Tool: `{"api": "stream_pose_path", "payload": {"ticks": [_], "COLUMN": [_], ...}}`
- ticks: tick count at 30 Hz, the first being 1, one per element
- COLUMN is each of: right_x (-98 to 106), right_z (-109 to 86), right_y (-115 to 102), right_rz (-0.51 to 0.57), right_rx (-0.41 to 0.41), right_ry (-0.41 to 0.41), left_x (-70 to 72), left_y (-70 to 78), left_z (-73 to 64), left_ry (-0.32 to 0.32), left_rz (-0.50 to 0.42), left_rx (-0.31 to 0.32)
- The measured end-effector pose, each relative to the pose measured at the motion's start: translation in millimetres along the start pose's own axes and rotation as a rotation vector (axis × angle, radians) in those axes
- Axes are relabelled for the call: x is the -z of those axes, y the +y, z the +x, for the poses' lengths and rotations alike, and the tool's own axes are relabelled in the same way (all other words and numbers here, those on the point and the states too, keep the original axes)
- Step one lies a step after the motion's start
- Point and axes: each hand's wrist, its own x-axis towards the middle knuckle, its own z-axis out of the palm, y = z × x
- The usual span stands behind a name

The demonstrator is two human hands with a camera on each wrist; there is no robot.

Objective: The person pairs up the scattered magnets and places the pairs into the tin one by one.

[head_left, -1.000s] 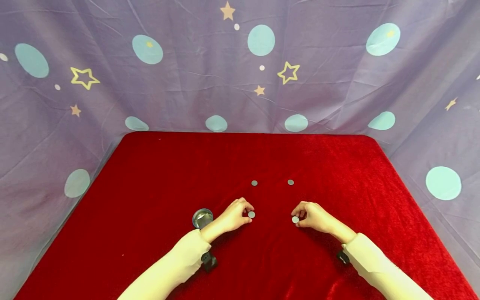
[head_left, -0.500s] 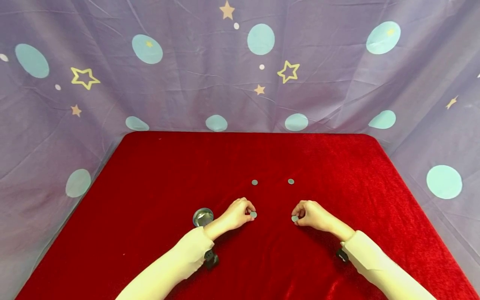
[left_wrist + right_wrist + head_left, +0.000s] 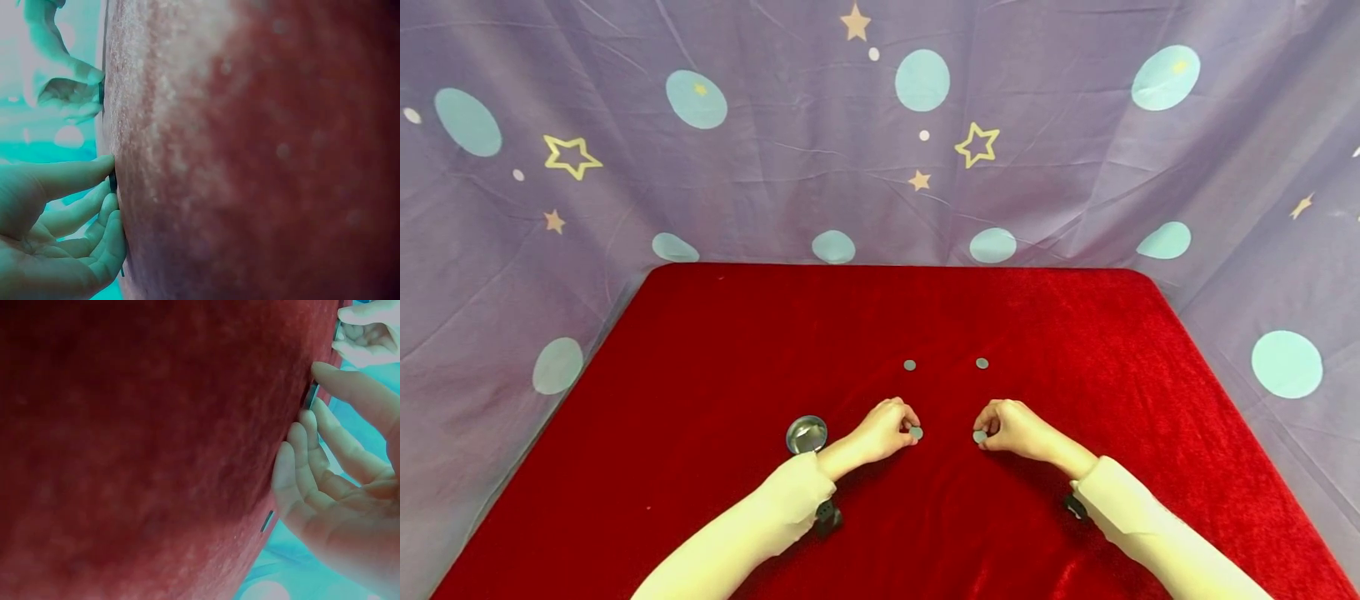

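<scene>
My left hand (image 3: 883, 429) pinches a small round grey disc (image 3: 917, 433) between thumb and fingers, low at the red cloth. Facing it from the right, my right hand (image 3: 1021, 429) pinches a matching disc (image 3: 979, 437) the same way. A gap of cloth separates the two. Seen edge-on in the left wrist view, the left disc (image 3: 113, 182) is a thin dark strip by the thumb tip. The right wrist view likewise shows the right disc (image 3: 311, 395) under the thumb. Farther back lie two more discs, one left (image 3: 910, 365) and one right (image 3: 982, 363).
A small shiny metal bowl (image 3: 806, 435) stands just left of my left wrist, its near rim close to the sleeve. Red velvety cloth (image 3: 760, 333) covers the table. A lilac curtain (image 3: 790, 167) with stars and dots hangs behind and at both sides.
Both hands have moved toward each other with their discs, the left one rightward and the right one leftward, narrowing the gap. The two far discs and the bowl have stayed put.
</scene>
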Motion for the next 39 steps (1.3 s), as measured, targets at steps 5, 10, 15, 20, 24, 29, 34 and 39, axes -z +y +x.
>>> {"api": "stream_pose_path", "payload": {"ticks": [5, 10, 15, 20, 24, 29, 34, 39], "right_x": [-2, -3, -5, -7, -8, -10, -11, -13], "right_z": [4.1, 8.3, 12.0, 15.3, 17.7, 19.5, 21.9, 23.5], "right_y": [-2, -5, -8, -11, -13, -17, -19, -21], "right_rz": [0.009, 0.015, 0.014, 0.008, 0.004, 0.011, 0.013, -0.001], "right_rx": [0.004, 0.019, 0.013, 0.019, 0.026, 0.026, 0.036, 0.028], "right_ry": [-0.018, -0.031, -0.043, -0.047, -0.055, -0.066, -0.074, -0.078], "left_x": [-2.1, -4.5, -6.3, -6.9, -8.0, -8.5, -10.1, -11.3], "left_y": [3.7, 6.3, 9.4, 12.5, 13.8, 15.8, 17.1, 17.3], "left_z": [1.7, 3.5, 5.8, 7.0, 8.0, 8.6, 9.6, 10.6], "left_ry": [-0.008, -0.015, -0.013, -0.015, -0.019, -0.029, -0.043, -0.045], "left_rz": [0.003, 0.027, 0.035, 0.037, 0.041, 0.04, 0.042, 0.044], "left_rx": [-0.005, -0.018, -0.033, -0.03, -0.018, -0.014, -0.006, -0.008]}}
